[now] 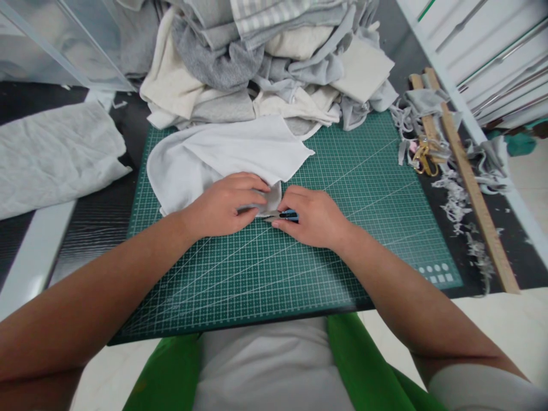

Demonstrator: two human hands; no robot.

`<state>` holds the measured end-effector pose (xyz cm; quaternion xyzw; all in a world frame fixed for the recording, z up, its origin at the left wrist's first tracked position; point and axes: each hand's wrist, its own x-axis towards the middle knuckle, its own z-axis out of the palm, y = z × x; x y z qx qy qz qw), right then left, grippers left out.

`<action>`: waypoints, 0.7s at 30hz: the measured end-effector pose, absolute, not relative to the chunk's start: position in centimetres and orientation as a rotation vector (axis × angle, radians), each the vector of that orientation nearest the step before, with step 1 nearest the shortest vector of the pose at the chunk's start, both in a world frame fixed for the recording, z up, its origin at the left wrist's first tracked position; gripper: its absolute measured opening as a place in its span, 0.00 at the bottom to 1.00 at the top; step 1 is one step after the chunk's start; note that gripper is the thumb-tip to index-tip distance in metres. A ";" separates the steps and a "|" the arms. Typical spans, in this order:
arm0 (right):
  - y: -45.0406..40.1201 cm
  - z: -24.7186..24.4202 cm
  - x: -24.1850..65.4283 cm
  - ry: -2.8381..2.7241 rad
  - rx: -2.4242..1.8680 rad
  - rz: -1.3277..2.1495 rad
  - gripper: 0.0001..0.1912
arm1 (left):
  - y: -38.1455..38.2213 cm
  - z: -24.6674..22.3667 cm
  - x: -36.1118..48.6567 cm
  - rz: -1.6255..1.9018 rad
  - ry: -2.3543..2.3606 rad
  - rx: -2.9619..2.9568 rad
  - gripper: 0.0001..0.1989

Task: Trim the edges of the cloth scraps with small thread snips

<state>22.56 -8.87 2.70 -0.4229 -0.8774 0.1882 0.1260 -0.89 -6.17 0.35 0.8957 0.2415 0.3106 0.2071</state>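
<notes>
White fabric piece (252, 148), located at the centre of the frame, spread loosely on a green cutting mat (368, 188) that covers much of the dark worktop (98, 228). Its upper part reaches the cloth heap (226, 63) at the top of the frame.

Handling, as judged: light, soft and limp, with little stiffness of its own; it folds readily, is unlikely to slip from bare fingers and is not fragile, though a blade could nick it. Best hold is judged to be the bordered edge, pinched close to the point being worked, with the rest left flat.

Left grip (229, 205): fingers partly curled over the fabric's lower edge, thumb slightly apart; whether cloth is pinched beneath cannot be told. Right grip (310, 217): closed around small snips (288, 215), blades pointing left beside that edge.

Markings: no brand or label is readable on fabric or snips. The mat bears grid lines and, at lower right, white printed circles (433, 268) and squares; no lettering is legible
</notes>
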 end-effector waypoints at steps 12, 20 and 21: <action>-9.0 2.5 21.8 -2.582 -1.219 0.338 0.12 | -5.8 0.3 -0.8 0.817 0.697 2.497 0.06; -9.0 2.3 21.8 -2.632 -1.226 0.351 0.12 | -5.9 0.4 -0.9 0.816 0.672 2.487 0.07; -9.0 2.3 21.8 -2.634 -1.229 0.348 0.12 | -5.9 0.4 -0.8 0.824 0.667 2.485 0.07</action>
